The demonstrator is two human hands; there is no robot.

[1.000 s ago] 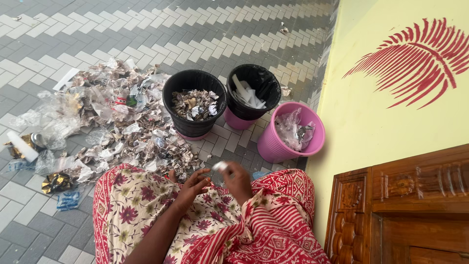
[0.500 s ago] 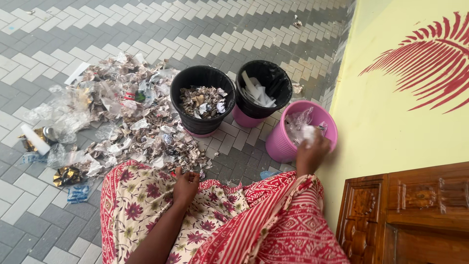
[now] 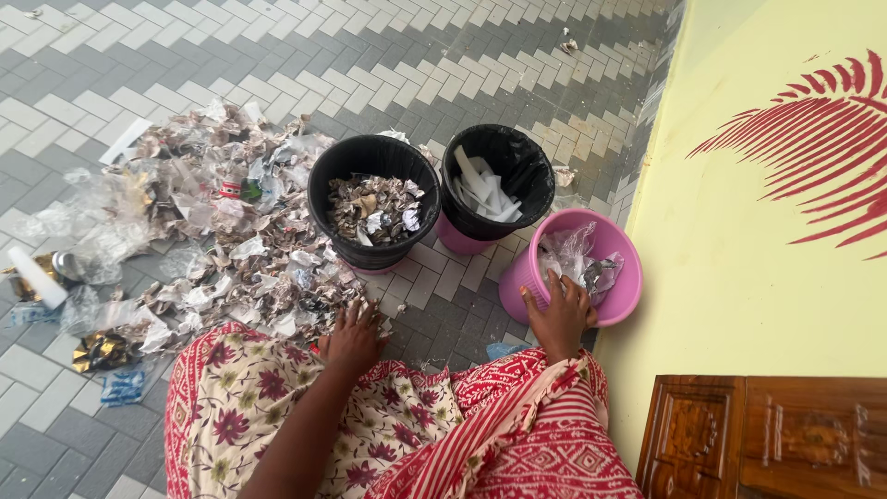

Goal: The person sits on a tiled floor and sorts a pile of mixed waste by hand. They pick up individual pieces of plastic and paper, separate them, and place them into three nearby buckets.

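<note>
There is one view only, from a camera on the seated person's head, tilted steeply down and forward over the lap. It sits close to the hands and the three bins (image 3: 467,208) (the pink one nearest the yellow wall (image 3: 739,249) at right), with grey paving (image 3: 277,55) stretching away above.

I am looking down at an outdoor paved yard beside a house. Grey and white paving bricks (image 3: 388,55) in a zigzag pattern fill the upper half of the frame. At the right stands a yellow painted wall (image 3: 739,268) with a red leaf motif (image 3: 813,157), and a carved wooden door (image 3: 767,434) sits in the lower right corner. A heap of torn paper and plastic litter (image 3: 212,231) lies at the left, with three waste bins (image 3: 374,199) at centre.
</note>
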